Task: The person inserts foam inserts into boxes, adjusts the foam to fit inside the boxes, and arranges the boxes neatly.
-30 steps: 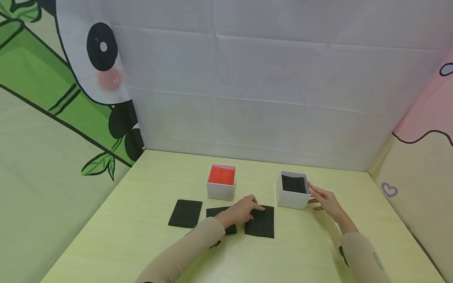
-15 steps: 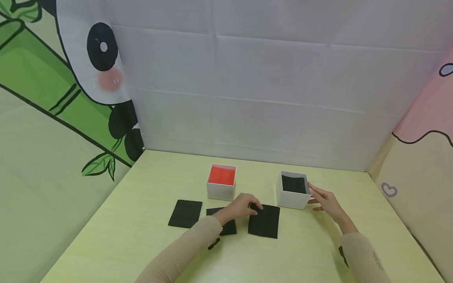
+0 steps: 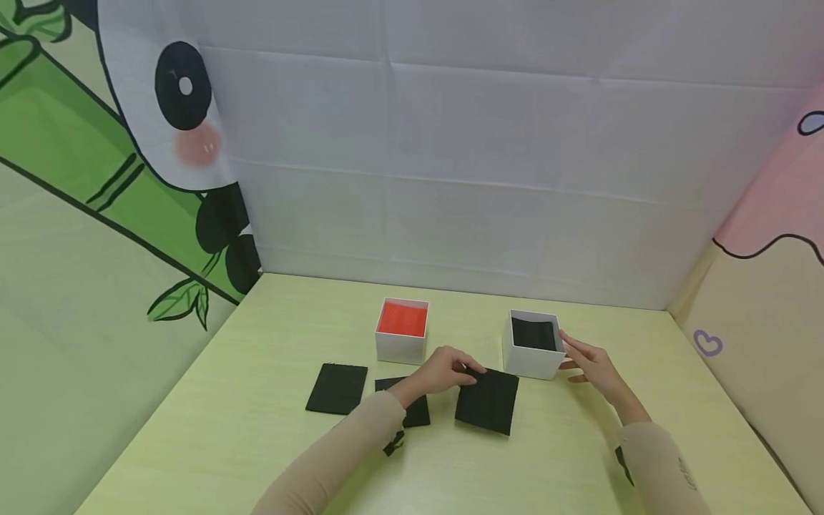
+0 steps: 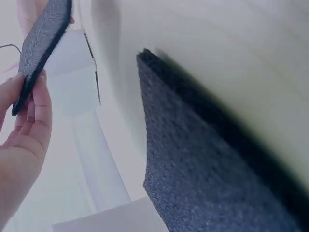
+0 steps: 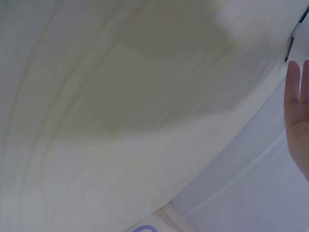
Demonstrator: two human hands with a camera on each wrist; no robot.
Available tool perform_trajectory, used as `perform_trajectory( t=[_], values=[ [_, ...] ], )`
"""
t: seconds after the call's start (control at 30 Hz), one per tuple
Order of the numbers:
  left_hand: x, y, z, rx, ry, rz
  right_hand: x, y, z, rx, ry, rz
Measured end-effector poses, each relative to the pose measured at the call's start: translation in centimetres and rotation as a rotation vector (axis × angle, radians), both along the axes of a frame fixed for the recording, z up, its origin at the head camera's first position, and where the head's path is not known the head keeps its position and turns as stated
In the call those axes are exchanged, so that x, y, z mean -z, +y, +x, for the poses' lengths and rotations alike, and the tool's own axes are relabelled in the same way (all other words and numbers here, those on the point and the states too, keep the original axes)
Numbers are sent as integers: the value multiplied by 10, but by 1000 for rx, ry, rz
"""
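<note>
My left hand [image 3: 444, 370] pinches a black cloth square [image 3: 487, 402] by its upper left corner, thumb and fingers on opposite faces. In the left wrist view this held square [image 4: 41, 46] stands tilted above the table, showing a felt-like surface. My right hand [image 3: 595, 368] rests its extended fingers along the right side of a white box [image 3: 534, 363]. Inside that box lies black cloth [image 3: 534, 334]. The right wrist view catches only part of the right hand [image 5: 298, 113], its fingers straight.
Left of the held square, a second black square [image 3: 418, 412] lies partly under my left forearm. Farther left lies another black square [image 3: 337, 389]. Another white box [image 3: 400, 349] holds red cloth [image 3: 403, 319]. A white cloth backdrop [image 3: 450, 179] stands behind the table.
My left hand has taken hold of the black cloth square, which has shifted right and tilted up from the table. The right hand has stayed at the box.
</note>
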State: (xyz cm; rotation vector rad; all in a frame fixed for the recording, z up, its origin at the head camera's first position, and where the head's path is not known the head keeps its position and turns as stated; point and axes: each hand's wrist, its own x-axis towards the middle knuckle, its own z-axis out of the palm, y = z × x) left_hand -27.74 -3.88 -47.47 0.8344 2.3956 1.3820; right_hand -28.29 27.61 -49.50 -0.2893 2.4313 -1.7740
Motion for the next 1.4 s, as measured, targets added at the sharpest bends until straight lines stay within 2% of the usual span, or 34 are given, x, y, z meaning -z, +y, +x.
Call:
perform_trajectory(
  t=[0.17,0.27,0.43,0.6,0.83,1.1,1.27,1.33,1.4],
  values=[
    [-1,3,-1,-8,37,45,1,1,-1,2,-2,-3],
    [-2,5,-2,-52,47,66,2,1,-1,5,-5,0],
    [-6,9,-2,-124,-24,113,1,0,-1,5,-9,1],
    [-10,10,-3,-129,-62,162,-1,-1,0,2,-11,-2],
    [-14,10,-5,-134,-42,167,0,-1,0,-3,-9,-11],
    [-17,15,-10,-155,-26,221,0,-1,0,2,2,-11],
    [-33,19,-3,-196,-10,247,-1,-1,0,7,-5,-10],
    [-33,22,-5,-212,-6,258,-1,-1,1,6,-5,-10],
    [-26,24,-11,-227,-8,264,0,-1,1,5,-5,-12]
  ],
)
